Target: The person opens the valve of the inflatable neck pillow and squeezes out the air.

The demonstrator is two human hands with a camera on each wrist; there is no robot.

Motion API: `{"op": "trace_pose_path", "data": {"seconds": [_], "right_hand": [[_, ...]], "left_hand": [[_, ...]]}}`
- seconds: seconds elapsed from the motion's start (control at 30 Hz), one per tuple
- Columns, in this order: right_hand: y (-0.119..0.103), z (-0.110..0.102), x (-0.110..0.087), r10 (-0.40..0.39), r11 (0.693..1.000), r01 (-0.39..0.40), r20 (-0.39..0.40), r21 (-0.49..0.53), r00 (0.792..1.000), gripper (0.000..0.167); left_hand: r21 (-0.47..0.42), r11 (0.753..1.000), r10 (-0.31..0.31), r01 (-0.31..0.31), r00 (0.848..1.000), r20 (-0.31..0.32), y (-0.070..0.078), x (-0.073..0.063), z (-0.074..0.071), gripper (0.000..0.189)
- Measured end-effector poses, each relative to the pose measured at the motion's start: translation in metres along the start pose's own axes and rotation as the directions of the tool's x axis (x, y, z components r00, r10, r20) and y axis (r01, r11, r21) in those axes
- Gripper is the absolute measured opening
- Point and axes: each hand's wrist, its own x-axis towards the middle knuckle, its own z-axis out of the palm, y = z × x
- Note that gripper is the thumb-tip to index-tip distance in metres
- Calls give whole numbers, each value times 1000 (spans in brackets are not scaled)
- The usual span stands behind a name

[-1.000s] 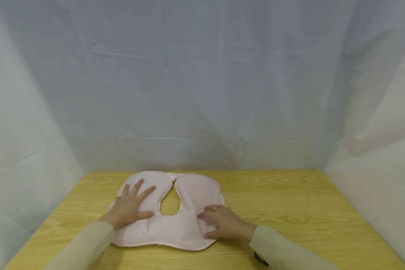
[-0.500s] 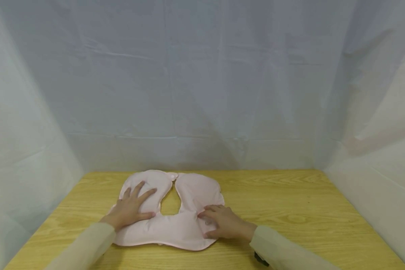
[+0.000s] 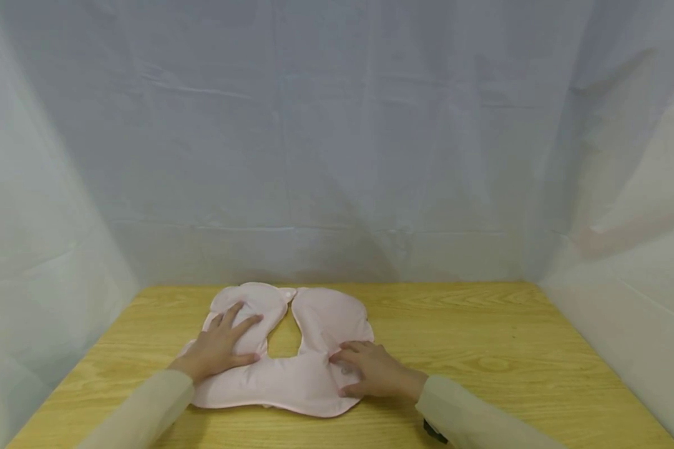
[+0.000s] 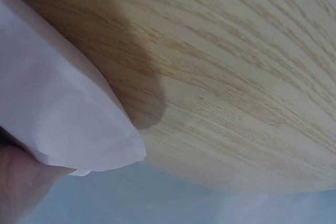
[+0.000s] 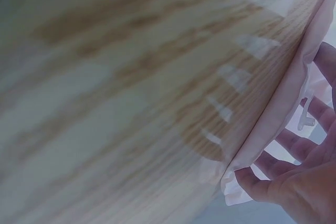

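Observation:
A pale pink U-shaped inflatable neck pillow [image 3: 283, 383] lies on the wooden table, its two ends meeting at a small tab [image 3: 288, 294]. My left hand [image 3: 216, 346] presses on its left arm with fingers spread. In the left wrist view, part of that hand [image 4: 23, 182] shows beside the pillow's edge [image 4: 84, 119]. On the right lower part of the pillow rests my right hand [image 3: 371, 371], fingers bent and apart. A clear plastic valve [image 5: 306, 121] stands up between the thumb and fingers of this hand [image 5: 304, 177], apparently not pinched.
The wooden table [image 3: 483, 362] extends to the right of the pillow. White sheeting [image 3: 337, 137] hangs behind and along both sides. Something dark [image 3: 435, 431] shows under the right sleeve.
The left hand has shifted slightly right and pressed in. The pillow's left edge has drawn inward and now dents and creases near the fingers. The right hand stays in place.

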Motion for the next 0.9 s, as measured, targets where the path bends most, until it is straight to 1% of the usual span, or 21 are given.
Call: {"op": "trace_pose_path", "data": {"seconds": [0.27, 0.47, 0.63, 0.9], "right_hand": [[1, 0, 2, 7, 1000, -7, 7, -6, 1000, 55], [0, -1, 1, 10, 1000, -10, 10, -1, 1000, 55], [0, -1, 1, 8, 1000, -8, 14, 5, 1000, 55], [-1, -4, 0, 11, 1000, -11, 18, 9, 1000, 54]], "left_hand": [[-9, 1000, 7, -7, 1000, 6, 3, 2, -6, 76], [-25, 1000, -3, 4, 999, 38, 0, 4, -7, 83], [-42, 999, -12, 14, 998, 58, -1, 6, -8, 84], [-52, 999, -13, 16, 998, 56, -1, 8, -9, 83]]}}
